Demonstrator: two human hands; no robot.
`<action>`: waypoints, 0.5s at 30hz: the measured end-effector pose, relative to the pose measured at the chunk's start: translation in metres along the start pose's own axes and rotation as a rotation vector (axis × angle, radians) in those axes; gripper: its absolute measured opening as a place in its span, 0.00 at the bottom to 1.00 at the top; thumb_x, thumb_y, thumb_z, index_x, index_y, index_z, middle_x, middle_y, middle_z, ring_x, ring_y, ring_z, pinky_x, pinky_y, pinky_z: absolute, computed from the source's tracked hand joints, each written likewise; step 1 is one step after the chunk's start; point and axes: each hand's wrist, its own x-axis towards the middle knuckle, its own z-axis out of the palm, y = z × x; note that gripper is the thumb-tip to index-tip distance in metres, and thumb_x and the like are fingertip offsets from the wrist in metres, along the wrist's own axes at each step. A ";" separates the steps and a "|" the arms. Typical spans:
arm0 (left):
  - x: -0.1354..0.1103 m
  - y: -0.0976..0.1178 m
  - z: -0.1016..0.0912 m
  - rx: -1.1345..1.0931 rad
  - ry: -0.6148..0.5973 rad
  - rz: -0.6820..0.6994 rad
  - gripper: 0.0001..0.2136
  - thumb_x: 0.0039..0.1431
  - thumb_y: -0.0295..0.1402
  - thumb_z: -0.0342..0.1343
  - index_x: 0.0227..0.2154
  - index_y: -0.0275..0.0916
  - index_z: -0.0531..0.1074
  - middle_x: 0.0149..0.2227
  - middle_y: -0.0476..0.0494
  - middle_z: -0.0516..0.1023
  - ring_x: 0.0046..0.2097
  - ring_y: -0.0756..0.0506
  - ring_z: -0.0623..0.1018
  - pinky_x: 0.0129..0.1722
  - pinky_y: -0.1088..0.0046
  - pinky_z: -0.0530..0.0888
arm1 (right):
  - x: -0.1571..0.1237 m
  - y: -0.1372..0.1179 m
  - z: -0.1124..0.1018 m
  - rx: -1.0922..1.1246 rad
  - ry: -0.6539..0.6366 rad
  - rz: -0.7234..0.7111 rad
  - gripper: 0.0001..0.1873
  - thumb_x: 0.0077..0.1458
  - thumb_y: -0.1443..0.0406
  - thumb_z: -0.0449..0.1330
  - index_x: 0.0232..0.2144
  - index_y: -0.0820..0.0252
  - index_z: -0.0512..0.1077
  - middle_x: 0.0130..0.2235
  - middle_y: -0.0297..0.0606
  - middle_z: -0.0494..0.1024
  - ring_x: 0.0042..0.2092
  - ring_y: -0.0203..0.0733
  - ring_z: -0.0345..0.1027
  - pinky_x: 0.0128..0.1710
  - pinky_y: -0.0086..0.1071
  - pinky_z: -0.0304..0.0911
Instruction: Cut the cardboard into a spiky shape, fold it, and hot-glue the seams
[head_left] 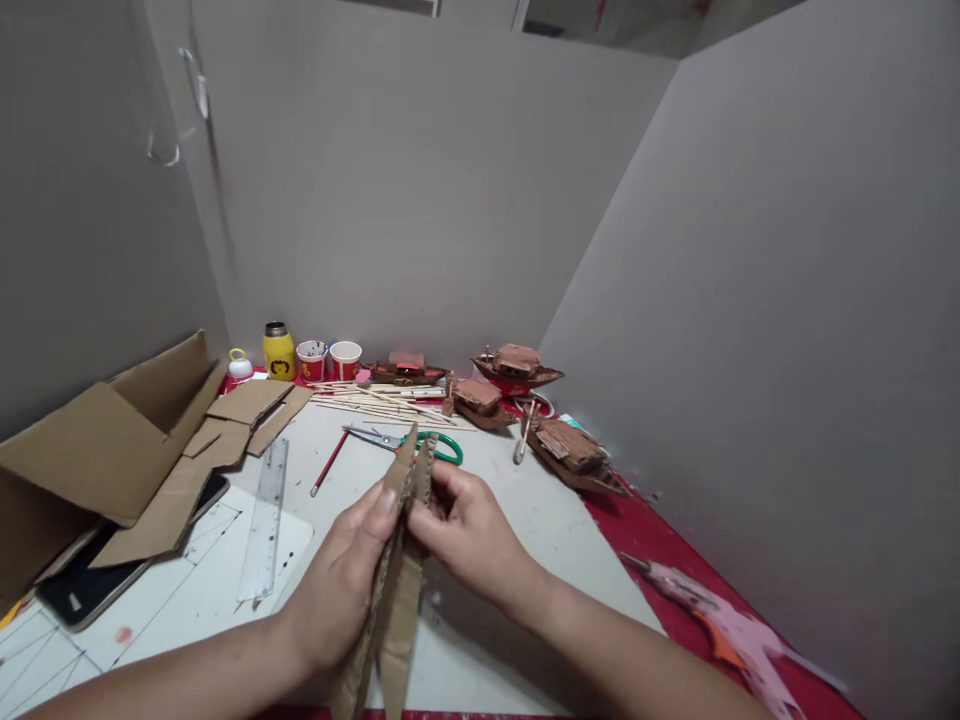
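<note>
Over the pale tabletop point(517, 495), at six o'clock, are two cardboard strips point(403, 610). The left hand point(346, 565) pinches one, the right hand point(472, 525) the other, near the top. They look light and stiff but may crease, so the long edges seem best to hold.

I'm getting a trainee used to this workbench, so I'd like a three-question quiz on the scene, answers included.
1. Multiple choice: what do the left hand and right hand hold between them?
a) ruler
b) cardboard
c) scissors

2. True or false: the glue gun lies on the red surface, in neither hand.

3. Count: how many model boats are in view?

Key: 1. b; 2. true; 3. four.
</note>
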 end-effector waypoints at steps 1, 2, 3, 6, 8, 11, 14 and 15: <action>-0.001 0.000 0.002 -0.010 -0.004 0.011 0.22 0.66 0.47 0.40 0.54 0.44 0.71 0.53 0.44 0.76 0.55 0.39 0.73 0.56 0.59 0.70 | 0.000 0.003 0.002 -0.069 0.025 -0.022 0.01 0.47 0.67 0.55 0.26 0.59 0.65 0.23 0.28 0.63 0.24 0.33 0.53 0.23 0.27 0.52; -0.001 -0.001 0.004 -0.013 -0.004 0.009 0.22 0.67 0.47 0.41 0.55 0.44 0.69 0.54 0.44 0.76 0.55 0.39 0.73 0.58 0.59 0.69 | 0.000 0.006 0.003 -0.137 0.049 -0.044 0.02 0.46 0.67 0.56 0.25 0.59 0.64 0.22 0.27 0.62 0.24 0.33 0.53 0.23 0.27 0.51; -0.002 -0.003 0.004 -0.011 0.001 -0.005 0.22 0.67 0.47 0.41 0.55 0.43 0.69 0.54 0.44 0.76 0.56 0.39 0.72 0.59 0.59 0.68 | 0.001 0.008 0.004 -0.189 0.061 -0.061 0.03 0.46 0.68 0.56 0.24 0.59 0.63 0.21 0.27 0.61 0.24 0.33 0.52 0.23 0.28 0.50; -0.001 -0.008 -0.001 0.013 0.076 -0.095 0.23 0.65 0.49 0.42 0.51 0.42 0.73 0.53 0.43 0.76 0.59 0.37 0.70 0.60 0.57 0.66 | 0.005 0.006 0.000 -0.119 0.022 -0.045 0.01 0.46 0.67 0.56 0.26 0.59 0.65 0.22 0.27 0.62 0.24 0.34 0.54 0.24 0.27 0.51; 0.001 -0.011 -0.007 0.004 0.176 -0.149 0.23 0.64 0.49 0.43 0.49 0.42 0.74 0.53 0.45 0.77 0.62 0.37 0.67 0.61 0.57 0.65 | 0.007 0.001 -0.005 0.028 -0.014 0.013 0.03 0.48 0.65 0.55 0.28 0.59 0.66 0.24 0.28 0.63 0.25 0.34 0.55 0.24 0.27 0.53; 0.006 -0.012 -0.014 -0.112 0.281 -0.146 0.22 0.65 0.48 0.43 0.52 0.44 0.73 0.54 0.48 0.76 0.63 0.40 0.66 0.61 0.58 0.65 | 0.005 -0.004 -0.007 0.121 -0.022 0.083 0.08 0.49 0.62 0.58 0.30 0.58 0.63 0.23 0.26 0.62 0.25 0.33 0.55 0.24 0.26 0.52; 0.007 -0.011 -0.011 -0.253 0.353 -0.125 0.24 0.65 0.50 0.42 0.54 0.43 0.71 0.54 0.47 0.76 0.62 0.40 0.67 0.62 0.59 0.63 | 0.001 0.000 -0.003 0.126 -0.068 0.093 0.11 0.49 0.61 0.60 0.32 0.58 0.62 0.24 0.25 0.62 0.25 0.32 0.55 0.24 0.25 0.52; 0.007 -0.011 -0.009 -0.289 0.366 -0.123 0.25 0.65 0.50 0.42 0.54 0.42 0.71 0.55 0.46 0.76 0.63 0.40 0.67 0.62 0.60 0.63 | 0.000 0.003 -0.002 0.134 -0.083 0.088 0.10 0.50 0.61 0.60 0.33 0.58 0.62 0.24 0.25 0.62 0.26 0.33 0.55 0.24 0.25 0.52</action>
